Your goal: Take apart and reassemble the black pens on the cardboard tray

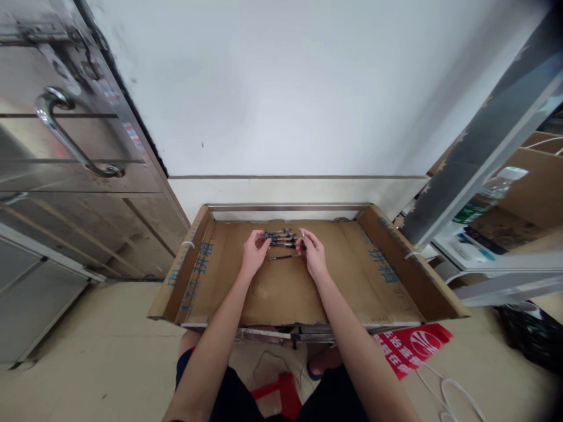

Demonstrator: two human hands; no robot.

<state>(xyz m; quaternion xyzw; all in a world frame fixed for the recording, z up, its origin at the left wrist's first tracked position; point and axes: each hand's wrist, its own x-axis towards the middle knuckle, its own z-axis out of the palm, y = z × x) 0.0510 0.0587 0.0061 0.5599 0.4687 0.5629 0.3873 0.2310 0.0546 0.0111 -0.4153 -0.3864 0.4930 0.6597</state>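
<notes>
I have two hands over one big, flat cardboard tray (285,293). My left hand (255,249) is closed on the left ends of a small bunch of thin dark sticks (281,238) that look like pens. They lie side by side, pointing across from one hand to the other. I count about four or five in the bunch, but they sit so close that I can't be sure. My right hand (312,249) is at their right ends, with its fingers bent in — I can't tell if it is gripping one or just touching. One more dark stick (281,257) lies by itself on the cardboard, a little nearer to me than the bunch.

Two white ties (188,244) go round the tray's edges, one on the left wall and one on the right. Both sides of the tray have big blue writing (203,258), with Chinese signs in it, too blurry for me to read. Below the right front corner is one red sheet (413,347) with white Chinese signs and one round white logo — I can't read those well either. On the shelf (492,265) to my right is one clear bottle (490,193) with a white cap and a green label. To my left is one metal door (83,217) with one shiny curved handle (70,138).
</notes>
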